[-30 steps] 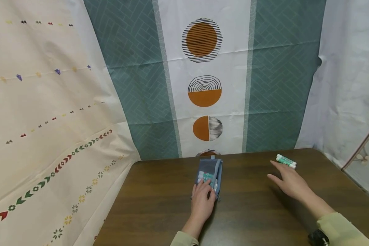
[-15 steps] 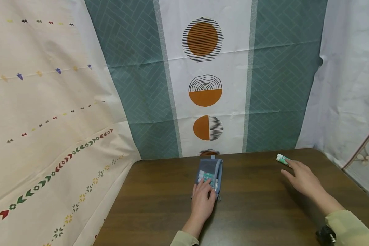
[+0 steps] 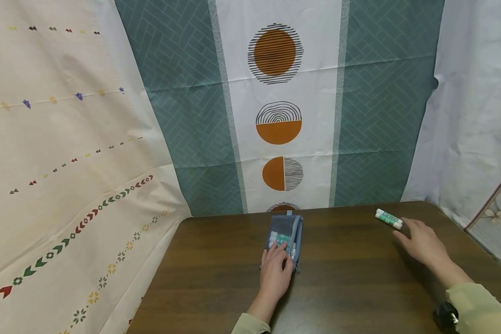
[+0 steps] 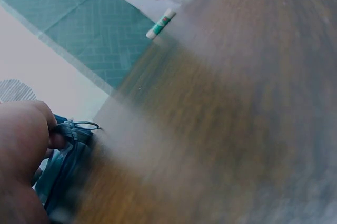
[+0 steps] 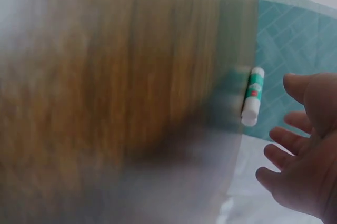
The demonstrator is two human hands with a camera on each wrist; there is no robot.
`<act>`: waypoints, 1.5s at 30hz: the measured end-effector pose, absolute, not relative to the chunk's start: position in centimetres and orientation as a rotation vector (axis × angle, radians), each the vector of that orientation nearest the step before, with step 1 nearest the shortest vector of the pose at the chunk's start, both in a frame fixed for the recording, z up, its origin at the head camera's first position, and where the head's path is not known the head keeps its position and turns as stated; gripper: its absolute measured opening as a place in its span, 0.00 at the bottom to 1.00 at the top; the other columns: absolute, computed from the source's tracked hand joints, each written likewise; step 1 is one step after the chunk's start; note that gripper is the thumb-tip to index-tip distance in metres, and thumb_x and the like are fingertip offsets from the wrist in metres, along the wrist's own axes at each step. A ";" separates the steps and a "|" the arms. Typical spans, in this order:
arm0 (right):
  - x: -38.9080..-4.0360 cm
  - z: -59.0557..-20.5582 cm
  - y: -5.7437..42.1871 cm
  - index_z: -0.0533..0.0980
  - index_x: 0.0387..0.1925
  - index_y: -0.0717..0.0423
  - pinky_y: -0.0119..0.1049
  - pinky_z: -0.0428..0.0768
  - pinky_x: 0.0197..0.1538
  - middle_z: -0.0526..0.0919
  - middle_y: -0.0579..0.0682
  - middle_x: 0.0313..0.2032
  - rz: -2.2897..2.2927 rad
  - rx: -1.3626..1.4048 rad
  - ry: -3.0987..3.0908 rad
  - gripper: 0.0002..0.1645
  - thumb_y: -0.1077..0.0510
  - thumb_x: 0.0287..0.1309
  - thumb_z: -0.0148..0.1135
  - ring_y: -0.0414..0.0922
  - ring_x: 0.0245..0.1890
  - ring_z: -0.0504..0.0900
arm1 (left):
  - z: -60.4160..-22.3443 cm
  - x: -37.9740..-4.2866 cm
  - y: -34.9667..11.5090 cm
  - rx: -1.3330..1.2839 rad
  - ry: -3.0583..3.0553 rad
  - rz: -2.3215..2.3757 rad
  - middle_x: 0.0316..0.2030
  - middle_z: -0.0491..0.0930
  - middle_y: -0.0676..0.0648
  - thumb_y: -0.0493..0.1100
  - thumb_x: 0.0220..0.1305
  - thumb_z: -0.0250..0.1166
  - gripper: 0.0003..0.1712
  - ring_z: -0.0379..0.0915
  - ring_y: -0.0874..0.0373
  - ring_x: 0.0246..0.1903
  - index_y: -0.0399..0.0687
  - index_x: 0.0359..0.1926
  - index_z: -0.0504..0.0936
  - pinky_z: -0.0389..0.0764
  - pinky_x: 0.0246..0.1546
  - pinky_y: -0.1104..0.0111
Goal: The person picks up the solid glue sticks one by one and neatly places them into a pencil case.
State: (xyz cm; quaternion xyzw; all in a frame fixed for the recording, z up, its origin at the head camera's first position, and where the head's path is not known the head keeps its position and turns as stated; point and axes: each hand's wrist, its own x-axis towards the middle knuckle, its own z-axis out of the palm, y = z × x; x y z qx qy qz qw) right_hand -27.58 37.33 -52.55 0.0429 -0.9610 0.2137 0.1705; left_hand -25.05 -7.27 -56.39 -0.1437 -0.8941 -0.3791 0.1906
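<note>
My left hand (image 3: 276, 273) lies over the near end of a blue mesh zip pouch (image 3: 280, 223), fingers on top. The left wrist view shows its thumb and a fingertip pinching the pouch (image 4: 66, 155) near the zip pull ring. White-and-green glue sticks (image 3: 281, 238) show through the mesh, partly covered by the fingers. On the far right of the table lies a glue stick (image 3: 389, 219). My right hand (image 3: 422, 242) hovers just right of it, fingers loosely bent and apart. In the right wrist view a gap separates that hand (image 5: 310, 145) from the glue stick (image 5: 254, 95).
A brown wooden table (image 3: 338, 287) spreads under both hands. Green-and-white patterned cloth (image 3: 384, 116) hangs along its back edge. Cream cloth (image 3: 87, 162) borders the left side and pale cloth (image 3: 472, 139) the right. A black strap device (image 3: 446, 317) sits at the right wrist.
My right hand has moved right, passing over the near end of the glue stick, which is uncovered again and lies in the same place. The left hand and the pouch have stayed still.
</note>
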 end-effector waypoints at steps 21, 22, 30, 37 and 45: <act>-29.0 -53.1 39.1 0.66 0.67 0.82 0.80 0.74 0.55 0.71 0.88 0.60 0.652 0.098 -2.885 0.41 0.46 0.80 0.63 0.86 0.59 0.71 | -56.4 -25.2 -7.2 -0.405 -2.507 -1.068 0.68 0.84 0.46 0.39 0.73 0.66 0.11 0.71 0.41 0.76 0.52 0.30 0.82 0.60 0.78 0.34; -29.1 -53.1 39.1 0.66 0.68 0.82 0.80 0.74 0.55 0.71 0.88 0.60 0.647 0.090 -2.888 0.41 0.47 0.80 0.63 0.86 0.59 0.71 | -56.4 -25.2 -7.2 -0.404 -2.507 -1.067 0.68 0.84 0.46 0.39 0.73 0.66 0.11 0.71 0.41 0.76 0.52 0.30 0.82 0.60 0.78 0.34; -29.4 -53.3 39.2 0.67 0.66 0.84 0.80 0.72 0.56 0.71 0.89 0.59 0.641 0.077 -2.887 0.40 0.48 0.79 0.63 0.88 0.57 0.69 | -56.4 -25.2 -7.2 -0.400 -2.522 -1.068 0.68 0.84 0.46 0.39 0.74 0.66 0.11 0.71 0.41 0.76 0.52 0.30 0.82 0.60 0.78 0.34; -29.6 -53.4 38.9 0.70 0.61 0.83 0.77 0.75 0.52 0.75 0.86 0.52 0.627 0.075 -2.874 0.35 0.50 0.77 0.65 0.85 0.52 0.74 | -56.5 -25.2 -7.3 -0.408 -2.513 -1.058 0.68 0.84 0.45 0.38 0.74 0.66 0.12 0.71 0.39 0.76 0.51 0.30 0.82 0.60 0.77 0.33; -29.9 -52.8 38.2 0.73 0.57 0.80 0.73 0.77 0.44 0.78 0.81 0.47 0.606 0.006 -2.890 0.32 0.50 0.76 0.65 0.82 0.46 0.77 | -56.6 -25.2 -7.3 -0.413 -2.511 -1.057 0.68 0.84 0.45 0.38 0.74 0.66 0.12 0.71 0.39 0.75 0.51 0.30 0.82 0.61 0.77 0.32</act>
